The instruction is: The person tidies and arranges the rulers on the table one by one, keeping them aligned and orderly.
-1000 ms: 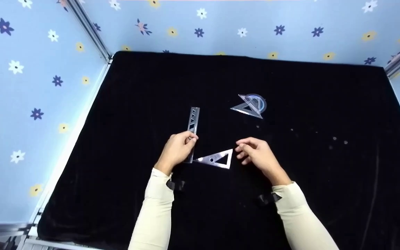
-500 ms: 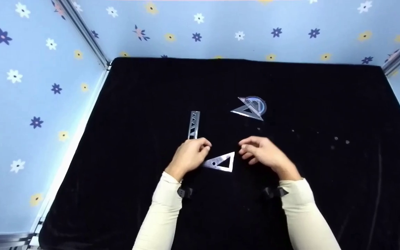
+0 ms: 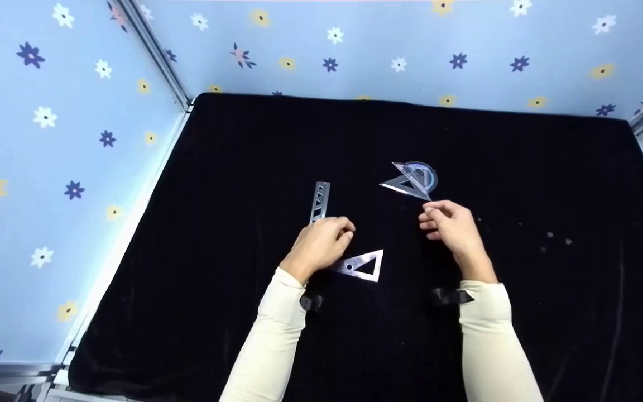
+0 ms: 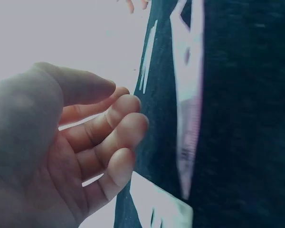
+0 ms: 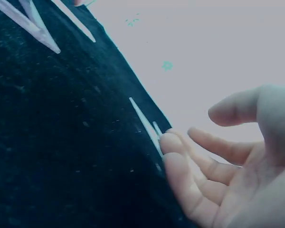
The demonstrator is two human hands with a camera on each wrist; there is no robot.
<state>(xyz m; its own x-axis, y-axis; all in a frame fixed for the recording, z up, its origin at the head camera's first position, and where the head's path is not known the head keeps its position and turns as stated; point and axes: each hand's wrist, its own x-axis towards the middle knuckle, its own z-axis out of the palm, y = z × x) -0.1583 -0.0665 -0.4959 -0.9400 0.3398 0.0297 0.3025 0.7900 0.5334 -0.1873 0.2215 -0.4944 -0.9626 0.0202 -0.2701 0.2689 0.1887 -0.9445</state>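
Right hand (image 3: 456,230), fingers loosely bent and pinching nothing, is right by the set square (image 3: 393,183) overlapping the protractor (image 3: 433,177) on the counter (image 3: 522,162) — thin flat stuff, so a sloppy grab could skid both. Left hand (image 3: 320,244) is empty too, fingers relaxed over the ruler (image 3: 325,196) — a bump might shift it.

Passage runs between ruler (image 3: 324,204) and far triangle (image 3: 405,190); near triangle (image 3: 354,263) obstructs.

Wears 2 plain, wrist-length cream sleeves (image 3: 265,335), smooth in texture, close-fitting and lightly creased in soft folds. Carries 2 black wristbands (image 3: 462,296), each with a small, dark, blocky piece (image 3: 440,297) on the inner side, plus a pointed tab (image 3: 470,297) on the right. Leaves left hand (image 3: 321,244) and right hand (image 3: 458,231) bare.
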